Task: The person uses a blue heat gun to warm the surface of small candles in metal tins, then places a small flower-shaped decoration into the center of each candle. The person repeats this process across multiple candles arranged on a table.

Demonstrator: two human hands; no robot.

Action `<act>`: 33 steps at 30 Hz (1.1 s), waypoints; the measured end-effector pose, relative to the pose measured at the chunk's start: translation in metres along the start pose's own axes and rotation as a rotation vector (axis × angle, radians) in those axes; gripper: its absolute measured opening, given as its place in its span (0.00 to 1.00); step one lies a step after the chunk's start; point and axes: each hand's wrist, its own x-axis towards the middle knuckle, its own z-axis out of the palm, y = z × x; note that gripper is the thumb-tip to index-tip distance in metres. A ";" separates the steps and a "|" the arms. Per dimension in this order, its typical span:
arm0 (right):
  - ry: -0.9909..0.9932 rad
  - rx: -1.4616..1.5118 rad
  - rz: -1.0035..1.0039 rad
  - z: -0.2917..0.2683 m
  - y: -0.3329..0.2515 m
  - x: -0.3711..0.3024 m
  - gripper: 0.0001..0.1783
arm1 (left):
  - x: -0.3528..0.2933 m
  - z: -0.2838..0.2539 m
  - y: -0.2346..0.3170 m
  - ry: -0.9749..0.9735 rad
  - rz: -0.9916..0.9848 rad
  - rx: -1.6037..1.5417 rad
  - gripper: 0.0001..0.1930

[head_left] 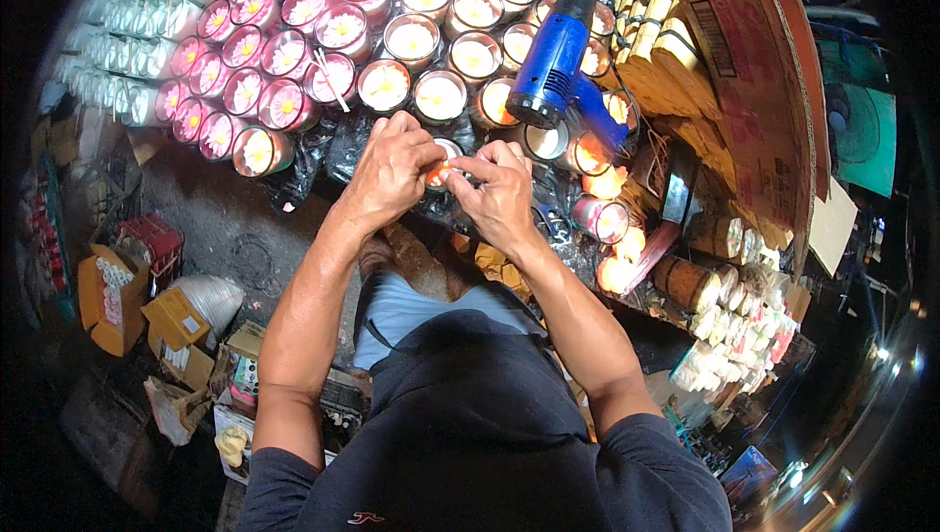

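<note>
At the near edge of the table, my left hand (pixel 399 166) and my right hand (pixel 496 183) meet over a small glass candle (pixel 448 148) with a white inside. A bright orange piece, perhaps a flower petal, shows between the fingertips. My left fingers curl at the glass's left side and rim. On the right, thumb and forefinger pinch at the orange piece; the other fingers bend beside the glass. Just beyond stand glass candles with pale cream flowers (pixel 441 95). A blue heat gun (pixel 550 67) rests over the candles to the right of my hands.
Rows of glasses with pink flowers (pixel 284 106) fill the far left, beside clear glasses (pixel 137 28). Black plastic (pixel 338 145) covers the table. A cardboard box (pixel 754 72) and bundled yellow candles (pixel 646 23) stand right. Open boxes (pixel 113 297) sit on the floor at left.
</note>
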 end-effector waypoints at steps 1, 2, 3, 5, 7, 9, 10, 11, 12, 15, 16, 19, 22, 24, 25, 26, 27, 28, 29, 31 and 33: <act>-0.017 -0.015 0.027 0.001 -0.002 0.002 0.10 | 0.000 0.001 -0.001 0.003 -0.006 -0.011 0.09; -0.034 -0.030 0.053 0.002 -0.005 0.003 0.10 | 0.000 0.002 -0.001 0.006 -0.013 -0.022 0.07; -0.052 -0.045 0.079 0.002 -0.007 0.005 0.10 | 0.000 0.002 -0.001 0.002 -0.017 -0.016 0.07; -0.053 -0.079 0.084 0.005 -0.009 0.008 0.10 | 0.001 0.002 0.000 -0.006 -0.026 -0.004 0.07; -0.039 -0.101 0.084 0.007 -0.010 0.008 0.10 | 0.002 0.001 0.001 -0.035 -0.031 0.017 0.07; -0.058 -0.111 0.097 0.007 -0.010 0.009 0.10 | 0.001 0.000 0.001 -0.045 -0.028 0.029 0.06; -0.068 -0.115 0.103 0.007 -0.011 0.009 0.10 | 0.001 0.000 0.001 -0.040 -0.022 0.031 0.06; -0.072 -0.116 0.094 0.007 -0.010 0.009 0.10 | 0.000 0.000 0.001 -0.034 -0.017 0.033 0.05; -0.075 -0.118 0.087 0.008 -0.009 0.008 0.10 | 0.000 0.001 0.001 -0.026 -0.022 0.026 0.05; -0.075 -0.127 0.072 0.008 -0.009 0.008 0.10 | -0.003 0.007 0.000 0.019 -0.026 0.019 0.04; -0.075 -0.129 0.068 0.007 -0.010 0.009 0.11 | -0.004 0.010 -0.001 0.047 -0.019 0.025 0.04; -0.092 -0.120 0.077 0.003 -0.017 0.011 0.10 | -0.006 0.014 -0.002 0.095 -0.025 0.023 0.04; -0.043 -0.114 0.051 0.009 -0.013 0.010 0.09 | -0.006 0.016 -0.002 0.123 -0.015 0.026 0.04; -0.039 -0.115 0.037 0.009 -0.013 0.010 0.09 | -0.006 0.016 -0.001 0.128 -0.010 0.031 0.05; -0.038 -0.115 0.030 0.009 -0.013 0.010 0.09 | -0.006 0.015 -0.001 0.124 -0.013 0.032 0.05; -0.041 -0.117 0.031 0.009 -0.012 0.010 0.09 | -0.006 0.015 0.000 0.120 -0.017 0.033 0.05; -0.044 -0.119 0.031 0.009 -0.012 0.010 0.09 | -0.006 0.015 0.000 0.124 -0.014 0.036 0.05; -0.047 -0.120 0.032 0.009 -0.012 0.010 0.09 | -0.006 0.016 0.000 0.128 -0.012 0.040 0.06; -0.050 -0.120 0.030 0.009 -0.012 0.010 0.09 | -0.006 0.016 0.000 0.133 -0.010 0.044 0.06; -0.054 -0.122 0.026 0.008 -0.011 0.010 0.10 | -0.005 0.013 0.003 0.110 -0.010 0.048 0.06; -0.060 -0.118 0.028 0.009 -0.009 0.009 0.10 | -0.004 0.008 0.004 0.129 -0.037 0.016 0.05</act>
